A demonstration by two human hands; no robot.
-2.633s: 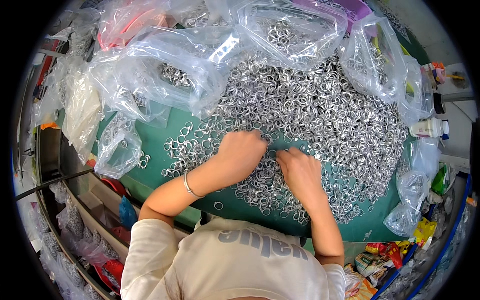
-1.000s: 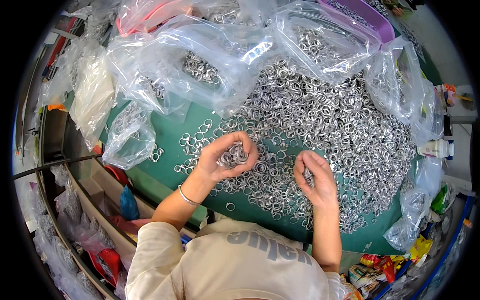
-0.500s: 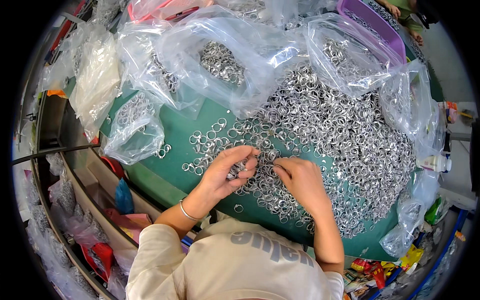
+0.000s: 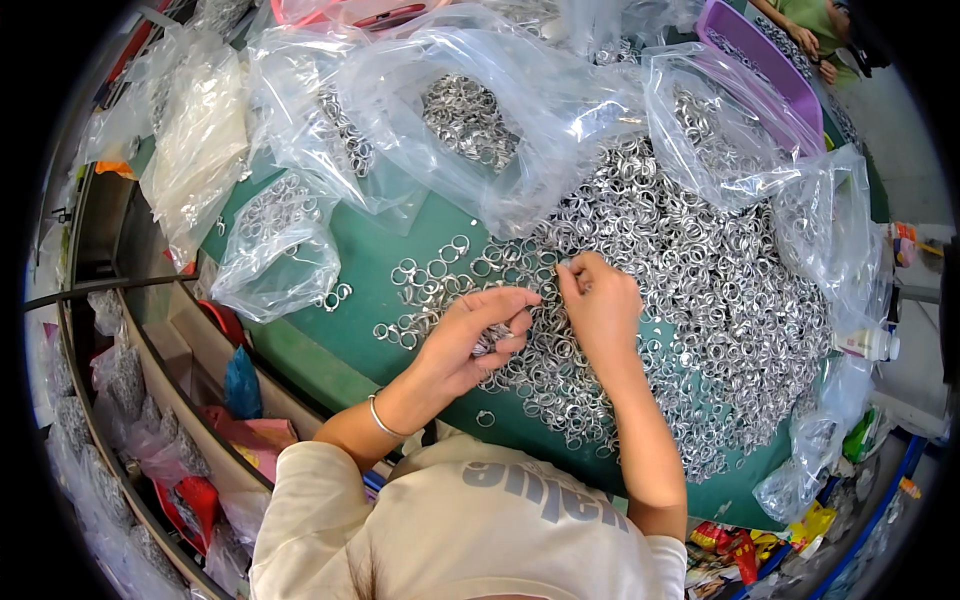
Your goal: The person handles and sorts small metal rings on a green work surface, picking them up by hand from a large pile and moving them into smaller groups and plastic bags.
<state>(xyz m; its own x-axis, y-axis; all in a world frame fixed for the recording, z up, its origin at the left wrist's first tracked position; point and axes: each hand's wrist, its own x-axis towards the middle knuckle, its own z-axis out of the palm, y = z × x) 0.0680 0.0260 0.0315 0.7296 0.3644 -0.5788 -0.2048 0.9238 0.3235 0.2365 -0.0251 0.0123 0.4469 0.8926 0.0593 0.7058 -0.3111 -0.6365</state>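
My left hand [image 4: 458, 345], with a bangle at its wrist, is curled around several silver metal rings [image 4: 490, 338]. Its thumb and forefinger point toward the right hand. Just beyond and to the right, my right hand [image 4: 606, 308] is closed in a pinch over the loose rings; what its fingertips hold is too small to make out. A large heap of similar silver rings [image 4: 710, 300] spreads over the green tabletop [image 4: 375, 255], thickest to the right of my hands. Some have small clasp-like pieces attached. One stray ring [image 4: 485, 418] lies near my left forearm.
Clear plastic bags of rings, one large bag [image 4: 440, 70] and a smaller bag [image 4: 280, 265], line the far and left sides. A purple bin [image 4: 800, 105] stands far right, near another person's hands [image 4: 805, 40]. Left of the table are compartments [image 4: 190, 350] with filled bags.
My right hand has moved farther out and away from the left, over the loose rings. My left hand keeps its curled hold on the rings. The view has shifted slightly.
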